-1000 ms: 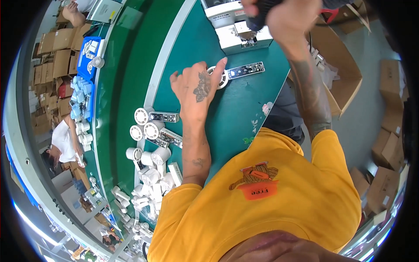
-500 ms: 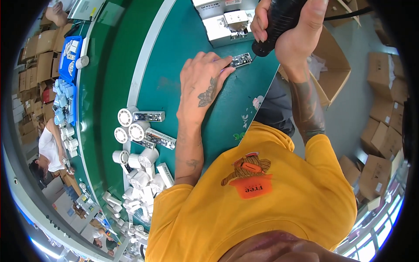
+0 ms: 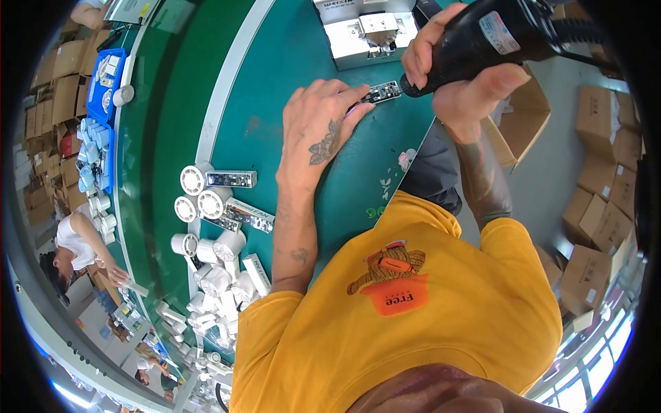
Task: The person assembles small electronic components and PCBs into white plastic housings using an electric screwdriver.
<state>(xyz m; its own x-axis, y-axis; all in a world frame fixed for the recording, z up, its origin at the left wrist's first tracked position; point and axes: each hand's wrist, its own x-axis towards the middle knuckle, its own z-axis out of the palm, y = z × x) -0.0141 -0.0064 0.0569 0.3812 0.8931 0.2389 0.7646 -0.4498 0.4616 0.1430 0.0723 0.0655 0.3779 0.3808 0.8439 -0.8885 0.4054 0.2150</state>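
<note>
My left hand (image 3: 313, 127) is closed, with thumb and forefinger pinching a narrow white part with a circuit board (image 3: 385, 92) against the green bench. The board faces up, and my fingers cover its left end. My right hand (image 3: 463, 102) grips a black electric screwdriver (image 3: 463, 55) with a cable at its back end. The tool tilts down to the left, its nose close beside the board's right end. Whether its bit touches the board I cannot tell. Behind the board stands a silvery metal machine (image 3: 372, 38).
White handheld fan bodies (image 3: 222, 282) are heaped left of my left forearm, several with exposed boards. A conveyor belt (image 3: 175, 117) runs beyond the bench edge. Blue trays (image 3: 103, 127) hold parts on its far side, where a co-worker (image 3: 79, 244) sits. Open cardboard boxes (image 3: 527, 131) stand at right.
The screwdriver has tipped from steep to nearly level, its back end swinging right. My left hand and the board have barely moved. The co-worker's arm has reached toward the belt.
</note>
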